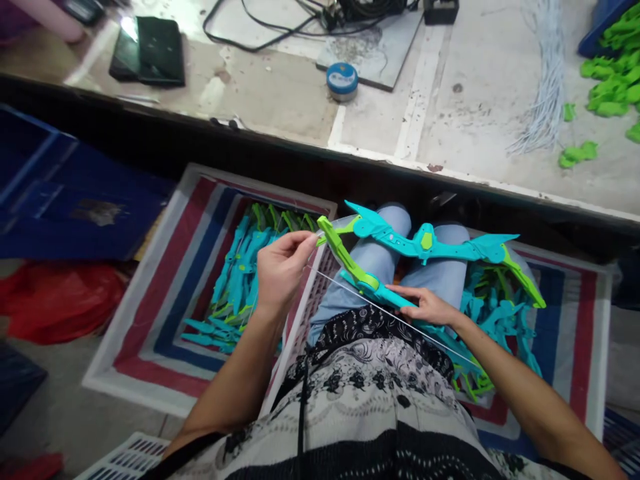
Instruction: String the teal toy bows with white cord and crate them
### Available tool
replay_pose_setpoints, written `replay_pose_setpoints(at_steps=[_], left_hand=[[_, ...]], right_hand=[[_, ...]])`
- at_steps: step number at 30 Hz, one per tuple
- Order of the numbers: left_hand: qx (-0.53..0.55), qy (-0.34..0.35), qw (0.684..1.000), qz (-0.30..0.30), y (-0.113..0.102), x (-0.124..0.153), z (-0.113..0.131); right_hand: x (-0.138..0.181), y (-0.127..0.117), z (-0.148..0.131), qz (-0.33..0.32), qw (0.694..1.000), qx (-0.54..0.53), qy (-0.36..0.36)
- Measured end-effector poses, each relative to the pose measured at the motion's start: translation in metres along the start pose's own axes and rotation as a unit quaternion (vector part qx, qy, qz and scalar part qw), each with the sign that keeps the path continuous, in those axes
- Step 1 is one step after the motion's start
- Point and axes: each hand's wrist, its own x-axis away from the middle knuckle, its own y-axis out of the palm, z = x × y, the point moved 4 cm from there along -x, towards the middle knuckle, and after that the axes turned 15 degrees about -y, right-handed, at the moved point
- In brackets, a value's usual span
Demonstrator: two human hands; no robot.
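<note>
Across my lap lies a turquoise and green toy bow (395,295), tilted, with a thin white string (345,285) stretched along it. My left hand (286,268) pinches the string close to the bow's green tip. My right hand (429,307) grips the turquoise middle of this bow, index finger stretched along it. A second toy bow (425,245), turquoise with green ends, rests across my knees just beyond. The lower end of the held bow is partly hidden by my right forearm.
Striped crates (145,347) flank my legs, holding several more toy bows (243,260). The workbench edge (300,137) runs ahead. On the bench are a round blue-lidded tin (343,81), a black wallet-like case (160,52), a bundle of white strings (544,87) and green plastic parts (613,87).
</note>
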Motion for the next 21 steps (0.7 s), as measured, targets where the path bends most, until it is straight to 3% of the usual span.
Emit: replay_pose_setpoints(at_steps=[13, 21], left_hand=[[-0.045, 0.066, 0.996, 0.03, 0.012, -0.002, 0.006], [-0.161, 0.12, 0.979, 0.022, 0.008, 0.001, 0.018]], right_hand=[[-0.001, -0.001, -0.004, -0.003, 0.999, 0.046, -0.009], [0.0, -0.001, -0.001, -0.003, 0.999, 0.052, -0.01]])
